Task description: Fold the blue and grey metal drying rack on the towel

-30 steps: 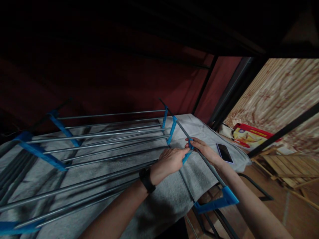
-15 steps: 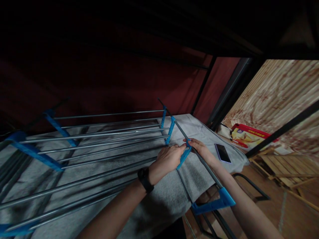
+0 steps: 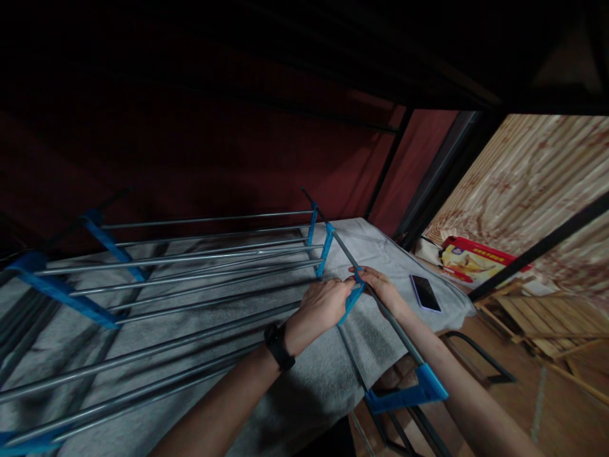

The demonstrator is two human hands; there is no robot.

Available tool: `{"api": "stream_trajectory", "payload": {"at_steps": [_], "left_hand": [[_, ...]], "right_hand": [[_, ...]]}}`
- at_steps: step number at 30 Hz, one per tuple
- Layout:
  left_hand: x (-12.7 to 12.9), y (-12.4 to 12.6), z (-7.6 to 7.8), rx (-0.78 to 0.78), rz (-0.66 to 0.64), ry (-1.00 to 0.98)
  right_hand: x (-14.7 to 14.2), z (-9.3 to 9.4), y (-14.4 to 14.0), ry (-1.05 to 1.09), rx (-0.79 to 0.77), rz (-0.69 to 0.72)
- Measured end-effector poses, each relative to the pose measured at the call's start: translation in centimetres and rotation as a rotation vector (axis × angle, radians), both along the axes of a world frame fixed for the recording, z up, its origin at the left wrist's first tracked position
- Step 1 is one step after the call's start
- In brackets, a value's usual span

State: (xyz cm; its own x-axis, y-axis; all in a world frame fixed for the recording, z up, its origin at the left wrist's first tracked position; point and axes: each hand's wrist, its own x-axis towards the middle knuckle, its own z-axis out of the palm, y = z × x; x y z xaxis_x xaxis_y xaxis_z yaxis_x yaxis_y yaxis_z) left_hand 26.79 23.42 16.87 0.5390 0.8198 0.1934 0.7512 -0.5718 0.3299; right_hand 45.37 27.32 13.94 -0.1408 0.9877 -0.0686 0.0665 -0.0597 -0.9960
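Observation:
A rack of grey metal tubes [image 3: 190, 259] joined by blue plastic brackets lies across a grey cloth [image 3: 304, 381]. My left hand [image 3: 326, 301], with a black watch on its wrist, is closed at one blue bracket [image 3: 353, 303] on the rack's right side. Against the same joint, my right hand [image 3: 382, 287] has its fingers wrapped round the side tube [image 3: 394, 324] where it meets that bracket. Nearer to me, another blue bracket [image 3: 409, 392] sits at the lower end of this tube. The fingertips of both hands partly hide the joint.
To the right, a phone [image 3: 425, 293] lies on the cloth. Beyond it are a red and yellow box [image 3: 476, 260] and a wooden slatted piece [image 3: 547, 317]. Black frame bars [image 3: 390, 168] stand at the back right, before a dark red wall [image 3: 214, 152].
Both hands stay at the same joint with only slight shifts of the fingers. The rack's left end and the near bracket have moved very slightly.

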Motion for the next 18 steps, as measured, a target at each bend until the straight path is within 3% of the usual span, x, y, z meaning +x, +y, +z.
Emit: {"api": "stream_trajectory", "payload": {"at_steps": [13, 18], "left_hand": [[0.69, -0.07, -0.65, 0.030, 0.045, 0.038], [0.69, -0.53, 0.23, 0.016, 0.024, 0.064]], "right_hand": [[-0.27, -0.11, -0.22, 0.005, 0.002, -0.058], [0.12, -0.06, -0.35, -0.047, 0.029, -0.028]]}}
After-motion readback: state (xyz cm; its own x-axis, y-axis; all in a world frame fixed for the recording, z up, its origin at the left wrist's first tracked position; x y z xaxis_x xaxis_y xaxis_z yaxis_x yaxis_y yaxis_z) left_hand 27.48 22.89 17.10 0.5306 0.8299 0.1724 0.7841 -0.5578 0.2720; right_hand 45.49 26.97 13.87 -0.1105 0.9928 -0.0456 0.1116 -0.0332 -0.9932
